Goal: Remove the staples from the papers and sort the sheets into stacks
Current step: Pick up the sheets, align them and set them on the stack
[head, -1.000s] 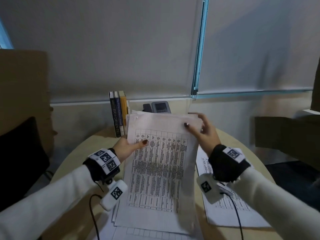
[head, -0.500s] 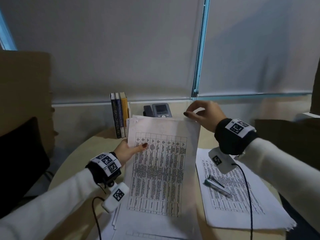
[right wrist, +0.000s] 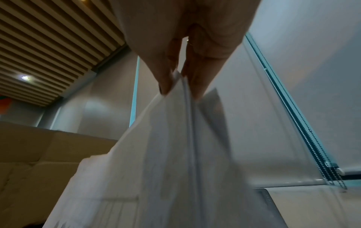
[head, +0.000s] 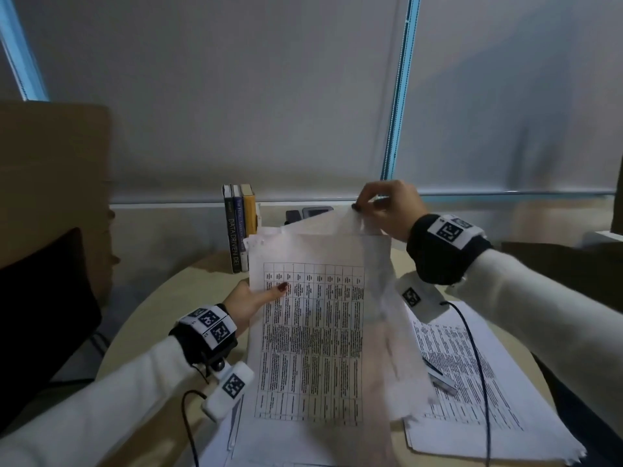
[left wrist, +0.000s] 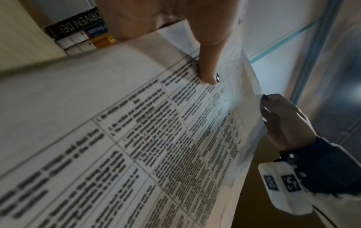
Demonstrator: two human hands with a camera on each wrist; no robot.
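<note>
A bundle of printed sheets (head: 310, 338) with a table grid stands tilted up from the round table. My left hand (head: 256, 299) grips its left edge, thumb (left wrist: 207, 74) flat on the print. My right hand (head: 381, 207) pinches the top right corner of the front sheet (head: 391, 335), peeling it up and away to the right. In the right wrist view the fingertips (right wrist: 166, 88) pinch the paper's corner (right wrist: 179, 83). A second stack of sheets (head: 472, 382) lies flat at the right, with a metal staple remover (head: 443, 382) on it.
Three upright books (head: 239, 227) and a desk phone (head: 313, 212) stand at the back of the beige table (head: 141, 335). More loose sheets (head: 236, 429) lie under the held bundle. A dark chair (head: 40, 315) is at the left, window blinds behind.
My right hand has risen and drawn the front sheet's top right corner up and to the right, away from the bundle. The left hand has held the bundle almost still.
</note>
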